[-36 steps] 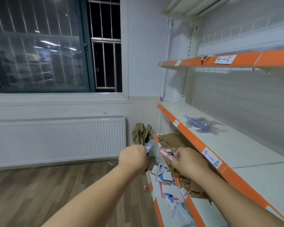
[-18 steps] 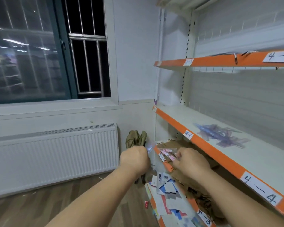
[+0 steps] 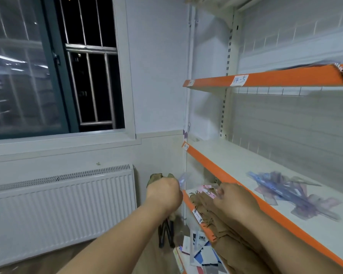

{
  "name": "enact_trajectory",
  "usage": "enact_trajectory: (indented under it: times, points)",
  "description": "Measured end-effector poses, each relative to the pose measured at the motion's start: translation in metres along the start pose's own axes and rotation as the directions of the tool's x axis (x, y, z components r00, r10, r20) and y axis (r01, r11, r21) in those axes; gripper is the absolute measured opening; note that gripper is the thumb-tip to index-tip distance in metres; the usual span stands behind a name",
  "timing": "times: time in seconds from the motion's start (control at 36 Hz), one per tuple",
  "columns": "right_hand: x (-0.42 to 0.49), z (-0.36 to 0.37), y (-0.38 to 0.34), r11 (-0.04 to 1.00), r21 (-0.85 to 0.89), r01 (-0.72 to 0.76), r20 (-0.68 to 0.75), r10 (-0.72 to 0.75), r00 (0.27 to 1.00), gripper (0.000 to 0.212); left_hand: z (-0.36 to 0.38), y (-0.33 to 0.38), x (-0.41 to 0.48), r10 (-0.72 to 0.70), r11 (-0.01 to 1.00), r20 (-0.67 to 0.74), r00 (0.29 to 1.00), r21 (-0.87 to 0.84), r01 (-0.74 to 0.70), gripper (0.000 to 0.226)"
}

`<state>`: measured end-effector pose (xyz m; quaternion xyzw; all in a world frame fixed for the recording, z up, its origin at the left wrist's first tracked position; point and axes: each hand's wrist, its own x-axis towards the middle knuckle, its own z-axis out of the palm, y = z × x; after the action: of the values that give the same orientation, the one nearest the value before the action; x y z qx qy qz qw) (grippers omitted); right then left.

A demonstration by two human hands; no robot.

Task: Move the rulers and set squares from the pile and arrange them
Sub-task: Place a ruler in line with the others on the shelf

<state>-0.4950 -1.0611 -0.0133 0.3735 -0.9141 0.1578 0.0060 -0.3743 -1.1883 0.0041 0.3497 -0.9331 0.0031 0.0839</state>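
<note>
Two tight grips by the orange shelf edge [image 3: 206, 162] (left hand [image 3: 164, 192] on clear piece [image 3: 183, 179], right hand [image 3: 232, 197] on pink packet [image 3: 206, 191]).

Window [image 3: 28, 76]: dark, barred, at 10 o'clock.
Radiator [image 3: 61, 210]: white, at 8 o'clock.
Shelves [image 3: 275, 78]: orange-edged, at 3 o'clock.

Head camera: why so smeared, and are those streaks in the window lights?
Head view: motion blur smears the pile of rulers on the shelf, the clear strip in the left hand and the pink packet in the right hand; the window mirrors indoor lights as streaks; the wide lens bows straight edges.
</note>
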Motion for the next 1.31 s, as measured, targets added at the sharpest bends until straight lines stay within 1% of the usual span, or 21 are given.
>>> enact_trajectory:
  times: [0.06,0.14,0.19,0.25,0.28,0.31,0.36,0.44,0.53,0.64,0.75,0.83,0.94,1.08,1.19,1.31]
  points:
    - [0.019,-0.003,0.006,1.0,0.013,-0.008,-0.012,0.008,1.0,0.019,-0.002,0.008,0.019,0.041,0.999,-0.016,0.999,0.022,-0.041,0.032]
    - [0.037,-0.012,0.015,0.999,0.037,-0.013,-0.038,0.014,0.999,0.035,-0.003,0.021,0.044,0.078,0.997,0.003,0.997,-0.005,-0.078,0.036]
    - [0.045,-0.014,0.024,0.999,0.037,-0.032,-0.039,0.033,0.999,0.031,-0.002,0.031,0.057,0.121,0.993,0.009,0.993,-0.011,-0.12,0.036]
    - [0.051,-0.014,0.035,0.997,0.02,-0.075,-0.038,0.076,0.996,0.011,-0.001,0.043,0.067,0.168,0.986,0.009,0.986,-0.009,-0.168,0.036]
    - [0.054,-0.014,0.042,0.994,0.003,-0.108,-0.045,0.108,0.993,0.01,-0.001,0.05,0.072,0.189,0.982,0.007,0.982,-0.013,-0.189,0.035]
    - [0.058,-0.013,0.05,0.989,-0.011,-0.146,-0.051,0.146,0.988,0.02,0.0,0.057,0.077,0.211,0.977,0.007,0.978,-0.026,-0.21,0.035]
    - [0.063,-0.015,0.064,0.977,-0.02,-0.211,-0.063,0.209,0.976,0.028,0.004,0.072,0.089,0.256,0.964,0.008,0.967,-0.073,-0.255,0.032]
    - [0.066,-0.02,0.086,0.957,-0.026,-0.288,-0.084,0.285,0.955,0.028,0.014,0.097,0.109,0.318,0.939,0.002,0.948,-0.141,-0.315,0.025]
    - [0.067,-0.025,0.109,0.934,-0.031,-0.357,-0.115,0.351,0.929,0.029,0.024,0.124,0.127,0.397,0.905,0.008,0.918,-0.171,-0.39,0.021]
    - [0.069,-0.035,0.139,0.88,-0.031,-0.474,-0.154,0.464,0.872,0.03,0.037,0.159,0.151,0.516,0.839,0.001,0.857,-0.201,-0.505,0.021]
    - [0.069,-0.038,0.161,0.798,-0.023,-0.603,-0.195,0.588,0.785,0.03,0.046,0.187,0.171,0.625,0.766,0.011,0.78,-0.2,-0.611,0.021]
    - [0.071,-0.036,0.172,0.731,-0.021,-0.682,-0.212,0.663,0.718,0.034,0.049,0.203,0.189,0.69,0.712,0.005,0.724,-0.189,-0.676,0.021]
    - [0.077,-0.034,0.178,0.65,-0.005,-0.76,-0.24,0.737,0.631,0.036,0.054,0.22,0.21,0.752,0.649,0.005,0.659,-0.182,-0.739,0.023]
    - [0.082,-0.027,0.179,0.557,0.016,-0.83,-0.263,0.803,0.534,0.035,0.066,0.237,0.229,0.828,0.555,0.017,0.561,-0.166,-0.815,0.022]
    - [0.081,-0.017,0.177,0.508,0.017,-0.861,-0.272,0.831,0.485,0.034,0.079,0.245,0.235,0.88,0.474,0.037,0.473,-0.136,-0.87,0.021]
    - [0.081,-0.01,0.177,0.496,0.007,-0.868,-0.247,0.842,0.479,0.03,0.089,0.248,0.242,0.909,0.416,0.035,0.416,-0.144,-0.898,0.02]
